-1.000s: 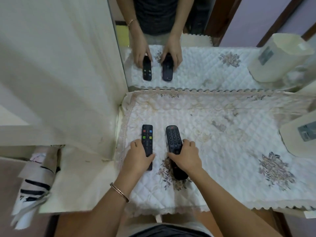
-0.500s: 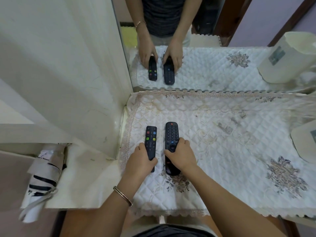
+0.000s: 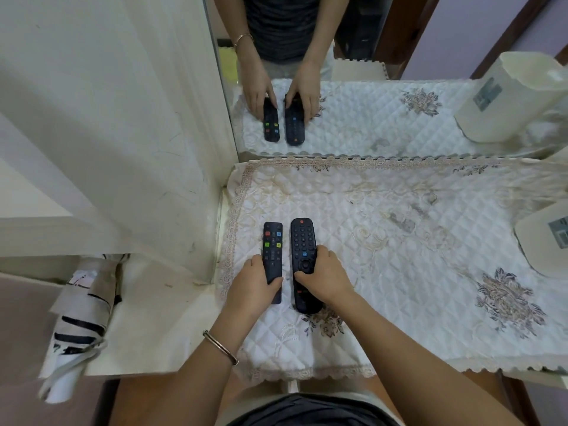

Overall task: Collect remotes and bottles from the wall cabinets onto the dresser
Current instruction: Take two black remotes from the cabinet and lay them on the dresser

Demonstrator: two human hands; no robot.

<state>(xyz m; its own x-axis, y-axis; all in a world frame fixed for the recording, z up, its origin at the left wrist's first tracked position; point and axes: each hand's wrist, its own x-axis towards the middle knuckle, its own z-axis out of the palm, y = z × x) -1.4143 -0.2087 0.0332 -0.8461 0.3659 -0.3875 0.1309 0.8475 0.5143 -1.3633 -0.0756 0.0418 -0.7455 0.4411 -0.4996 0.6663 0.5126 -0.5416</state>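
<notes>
Two black remotes lie side by side on the dresser's quilted white cloth (image 3: 399, 272), pointing away from me. The slim remote (image 3: 272, 250) has coloured buttons near its top, and my left hand (image 3: 252, 285) grips its lower end. The wider remote (image 3: 303, 253) has a red button at its tip; my right hand (image 3: 325, 276) holds its lower half, thumb on its face. Both remotes rest flat on the cloth. No bottles are in view.
A mirror (image 3: 384, 87) stands behind the dresser and reflects my hands and the remotes. A cream container (image 3: 544, 247) sits at the right edge. A white cabinet side (image 3: 138, 133) rises on the left, with a folded striped umbrella (image 3: 80, 327) on a lower ledge.
The wider remote has been turned from a slant to lie straight and closer beside the slim one. Both hands stay on the remotes. The camera shifted slightly.
</notes>
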